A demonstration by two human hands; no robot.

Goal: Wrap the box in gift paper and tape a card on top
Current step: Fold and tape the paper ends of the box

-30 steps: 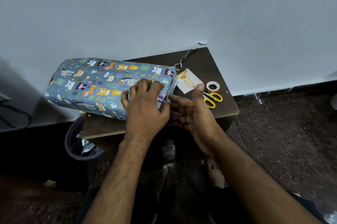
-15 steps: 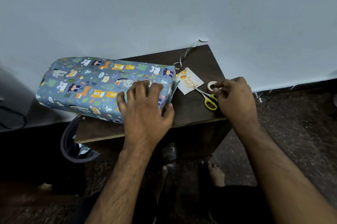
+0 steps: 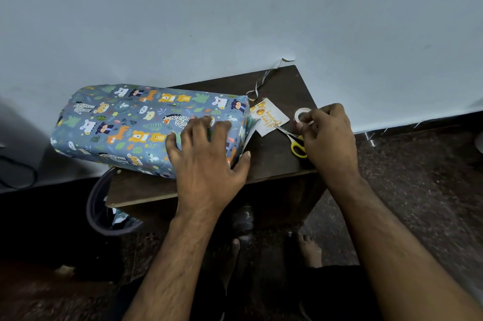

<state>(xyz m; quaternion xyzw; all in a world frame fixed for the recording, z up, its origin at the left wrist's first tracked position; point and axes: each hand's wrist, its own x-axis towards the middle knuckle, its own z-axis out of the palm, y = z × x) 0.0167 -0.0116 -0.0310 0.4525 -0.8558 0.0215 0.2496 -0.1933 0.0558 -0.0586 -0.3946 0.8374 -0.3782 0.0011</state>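
Now the left hand presses spread fingers flat on the wrapped box while the right hand pinches the tape roll at its fingertips; next, probably, tape the end flap.

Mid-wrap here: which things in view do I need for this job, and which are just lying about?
For the job:
- wrapped box, left hand pressing on it
- tape roll, pinched by right hand
- birthday card
- scissors

Lying about:
- ribbon strip by the wall
- bin under the table
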